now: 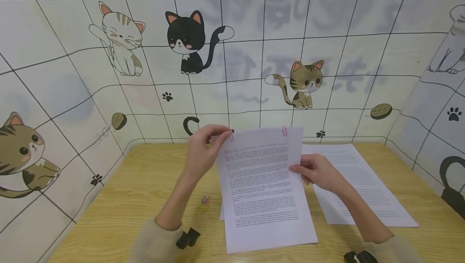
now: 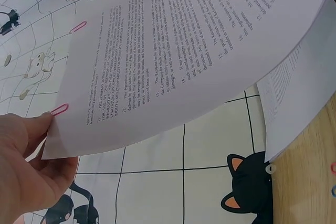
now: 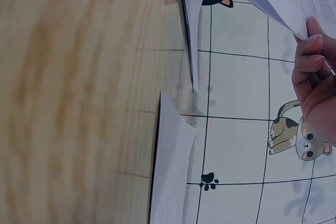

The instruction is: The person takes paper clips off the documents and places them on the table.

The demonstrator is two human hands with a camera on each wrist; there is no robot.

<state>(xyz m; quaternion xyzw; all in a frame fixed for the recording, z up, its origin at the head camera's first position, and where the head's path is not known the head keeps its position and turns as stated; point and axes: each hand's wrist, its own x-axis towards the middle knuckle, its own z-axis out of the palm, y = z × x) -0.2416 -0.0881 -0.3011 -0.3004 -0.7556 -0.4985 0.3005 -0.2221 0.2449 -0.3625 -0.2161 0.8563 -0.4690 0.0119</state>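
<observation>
A printed sheaf of paper [image 1: 261, 190] is held up off the table between both hands. Two pink paper clips sit on its top edge, a left clip [image 1: 231, 136] and a right clip [image 1: 284, 131]. My left hand [image 1: 203, 150] pinches the top left corner, thumb and finger right at the left clip. On the opposite side, my right hand [image 1: 316, 171] pinches the sheaf's right edge between thumb and fingers. In the left wrist view, the left hand [image 2: 37, 161] grips the corner beside the pink clip [image 2: 60, 109]. The right wrist view shows the right hand [image 3: 317, 77] at the paper's edge.
Loose paper clips [image 1: 205, 202] in several colours lie on the wooden table [image 1: 120, 214] at left. Another printed stack [image 1: 363, 190] lies at right. More paper [image 1: 222, 210] shows behind the held sheaf. A cat-patterned wall covering [image 1: 247, 61] closes off the back and sides.
</observation>
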